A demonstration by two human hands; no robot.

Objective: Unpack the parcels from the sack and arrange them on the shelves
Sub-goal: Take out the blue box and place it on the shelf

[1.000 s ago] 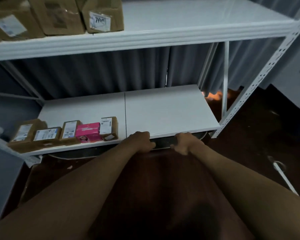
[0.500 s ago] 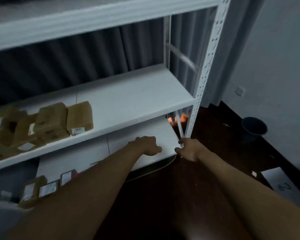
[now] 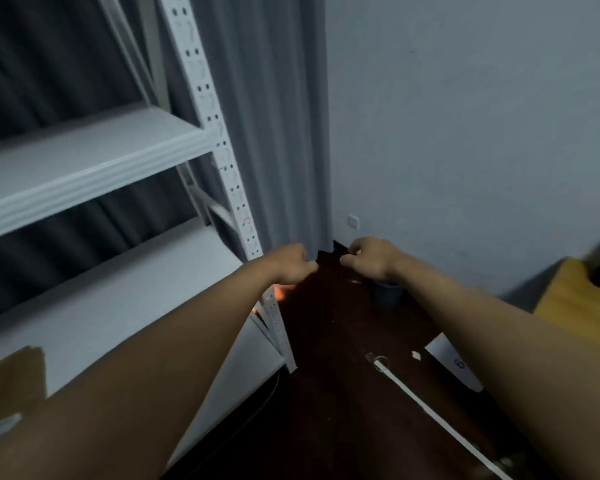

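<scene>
Both arms are reaching straight out, far from the body, over the dark floor. The left hand is hanging in front of the white shelving unit's perforated upright, its fingers curling inward; the right hand is hanging just beside it, a narrow gap between them, with thumb and fingers curling toward the left. Something dark seems to be stretching between the two fists, but against the dark floor I cannot tell whether either grip is grasping it or is merely clenched.

Half a second ago both hands were sitting at the front edge of the bottom shelf; now they are floating clear of it, to the right of the upright, and the view is swinging right toward the grey curtain and the pale wall. The rows of parcels seen then are mostly sliding out of view.

One brown parcel is showing at the near left, sitting on the lower shelf, with a pale label at its near edge. Two shelves are showing: that one and the upper shelf. One white strap is lying on the floor at the near right, one white sheet beside it, and one yellow surface at the far right. One small dark bin is standing under the right wrist.
</scene>
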